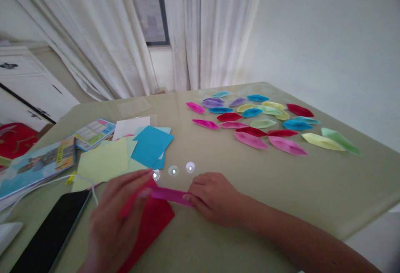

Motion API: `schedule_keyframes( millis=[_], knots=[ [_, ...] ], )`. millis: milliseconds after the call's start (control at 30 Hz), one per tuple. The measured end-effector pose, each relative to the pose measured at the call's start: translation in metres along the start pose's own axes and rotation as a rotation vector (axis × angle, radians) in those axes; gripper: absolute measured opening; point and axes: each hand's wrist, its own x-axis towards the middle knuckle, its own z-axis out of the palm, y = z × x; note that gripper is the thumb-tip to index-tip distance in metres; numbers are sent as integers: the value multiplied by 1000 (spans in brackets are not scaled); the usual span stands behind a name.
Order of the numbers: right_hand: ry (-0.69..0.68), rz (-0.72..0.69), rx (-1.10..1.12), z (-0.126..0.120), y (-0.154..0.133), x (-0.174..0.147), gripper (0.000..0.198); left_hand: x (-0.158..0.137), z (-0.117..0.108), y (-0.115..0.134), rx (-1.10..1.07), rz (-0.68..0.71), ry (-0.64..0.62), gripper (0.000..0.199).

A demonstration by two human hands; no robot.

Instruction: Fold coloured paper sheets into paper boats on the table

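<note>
A narrow strip of folded magenta paper (pixel 171 195) stretches between my two hands. My left hand (pixel 117 219) grips its left end, fingers bent over the paper. At the other end, my right hand (pixel 215 198) pinches the strip between thumb and fingers. Beneath the strip and my left hand lies a red sheet of paper (pixel 153 227), partly covered by the hand. Across the far right of the table are several folded, boat-shaped paper pieces (pixel 250 139) in pink, red, blue, green, yellow and purple.
Blue paper sheets (pixel 153 144) and pale yellow-green sheets (pixel 103 160) lie at left. Beside them are booklets (pixel 40 165), a white cable (pixel 67 176) and a black phone (pixel 53 229). Light reflections dot the tabletop (pixel 281 194). White curtains (pixel 215 31) hang behind.
</note>
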Motion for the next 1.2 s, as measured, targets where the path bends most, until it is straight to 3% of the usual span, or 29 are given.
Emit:
schedule_keyframes(
  millis=[33,100,167,233,300,400,467,567,733,867,1033,1200],
  knots=[
    [-7,-46,-84,1,-3,-1,22,-6,2,3,102,264,-153,25],
    [3,-136,-196,2,-6,-3,19,-14,3,4,206,573,-346,35],
    [19,-179,-227,-1,-3,-4,19,-15,0,-3,212,624,-372,39],
    [57,-144,-187,-10,5,-5,20,-10,-8,-16,238,598,-299,33],
    [116,-35,-42,-20,15,-5,25,-1,-17,-29,359,447,-132,23],
    [225,242,500,-27,24,-2,41,6,-19,-32,315,-45,-8,20],
    [232,384,945,-21,24,0,49,4,-9,-22,13,-366,-91,31],
    [126,376,1133,-2,14,3,57,-9,14,-3,-537,-607,-266,57],
    [-21,381,1351,20,0,2,61,-33,39,5,-790,-781,-344,44],
    [-80,359,1290,17,-2,-1,59,-35,37,1,-876,-917,-306,43],
    [0,361,1215,7,0,0,60,-19,30,9,-706,-716,-352,36],
    [139,348,1171,5,0,0,63,-23,35,9,-702,-650,-495,29]
  ],
)
